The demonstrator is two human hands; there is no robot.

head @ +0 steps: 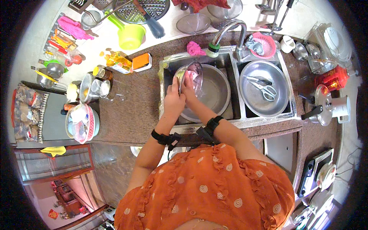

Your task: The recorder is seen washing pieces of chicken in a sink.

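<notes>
Over the left sink compartment (pixel 235 106), a see-through bowl (pixel 198 86), perhaps glass, is tilted on its side. My left hand (pixel 173 99) grips its outer wall from the left. Inside it, my right hand (pixel 188 89) presses a pale pink and white cloth or sponge (pixel 192 75) against the surface; the fingers partly cover it. Beneath both hands sits a wide grey metal basin (pixel 220 96), its left part hidden by the bowl and my arms. In the right compartment, another metal basin (pixel 264 107) contains scissors (pixel 267 92) and a dark-handled knife (pixel 256 78).
A curved faucet (pixel 230 26) with a green-ringed nozzle hangs behind the basin. Beside the sink lie a pink scrubber (pixel 195 48) and an orange-topped box (pixel 141 62). Right of it stand a pink strainer (pixel 267 46), a dish rack (pixel 316 57) and a lidded pot (pixel 323 105).
</notes>
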